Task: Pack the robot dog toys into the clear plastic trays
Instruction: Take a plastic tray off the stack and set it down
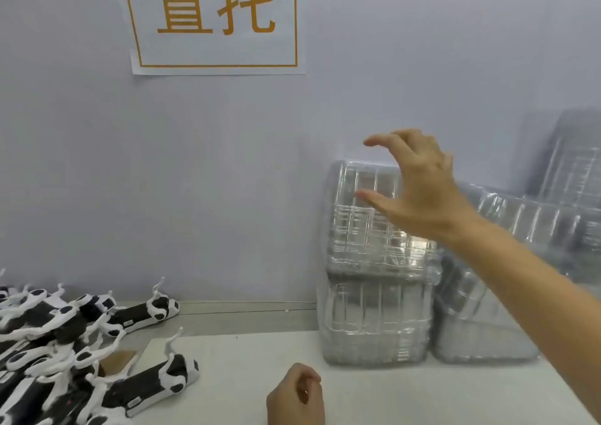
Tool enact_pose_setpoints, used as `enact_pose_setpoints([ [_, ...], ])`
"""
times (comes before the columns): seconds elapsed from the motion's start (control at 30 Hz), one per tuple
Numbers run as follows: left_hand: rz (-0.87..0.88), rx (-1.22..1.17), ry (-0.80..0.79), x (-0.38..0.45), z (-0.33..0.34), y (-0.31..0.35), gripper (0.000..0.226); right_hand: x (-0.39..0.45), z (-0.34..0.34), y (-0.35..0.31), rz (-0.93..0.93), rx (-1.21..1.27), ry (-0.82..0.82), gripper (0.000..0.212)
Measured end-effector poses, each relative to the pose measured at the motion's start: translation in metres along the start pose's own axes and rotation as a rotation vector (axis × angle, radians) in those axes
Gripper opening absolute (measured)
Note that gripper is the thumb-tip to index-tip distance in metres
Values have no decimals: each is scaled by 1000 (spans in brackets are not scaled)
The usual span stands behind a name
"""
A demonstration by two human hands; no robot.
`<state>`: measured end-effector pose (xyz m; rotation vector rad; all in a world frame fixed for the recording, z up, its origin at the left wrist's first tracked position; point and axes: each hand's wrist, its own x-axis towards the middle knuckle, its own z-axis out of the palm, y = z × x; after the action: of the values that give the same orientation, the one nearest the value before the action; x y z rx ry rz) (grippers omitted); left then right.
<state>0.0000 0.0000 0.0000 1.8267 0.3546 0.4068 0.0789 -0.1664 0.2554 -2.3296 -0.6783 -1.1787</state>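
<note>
Several black-and-white robot dog toys [58, 343] lie in a heap at the left on the table. Two tall stacks of clear plastic trays [374, 294] stand against the wall at the right. My right hand [419, 190] is raised in front of the top of the left stack, thumb and fingers spread apart, holding nothing. My left hand [296, 395] hovers low at the bottom middle, fingers loosely curled, empty.
A white table top [247, 359] lies in front of me, with a grey ledge [247, 317] behind it along the pale wall. A paper sign [214, 21] with orange characters hangs on the wall. More clear trays [569, 177] lean at the far right.
</note>
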Motion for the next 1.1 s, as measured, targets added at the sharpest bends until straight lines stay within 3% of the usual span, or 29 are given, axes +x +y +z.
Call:
enact_pose_setpoints([
  [0.1, 18, -33, -7, 5, -4, -3, 37, 28, 8, 6, 46, -207, -294, 108],
  [0.2, 3, -47, -55, 4, -2, -1, 33, 41, 13, 9, 121, -228, -568, 118],
  [0.43, 105, -63, -85, 1, -4, 8, 35, 41, 17, 15, 187, -32, -422, 86],
  [0.57, 354, -60, -17, 6, -15, 47, 41, 45, 11, 16, 194, 52, -366, 74],
  [0.7, 604, -58, 30, 38, -16, 127, 24, 48, 9, 9, 171, 52, -401, 69],
  [0.8, 589, 36, -64, 69, -2, 177, 68, 49, 9, 2, 128, 7, -419, 70],
  [0.97, 445, -69, -135, 89, 18, 191, 56, 52, 5, 7, 128, -16, -429, 70],
  [1.1, 402, -128, -169, 91, 20, 178, 55, 55, 0, 14, 70, -74, -623, 83],
])
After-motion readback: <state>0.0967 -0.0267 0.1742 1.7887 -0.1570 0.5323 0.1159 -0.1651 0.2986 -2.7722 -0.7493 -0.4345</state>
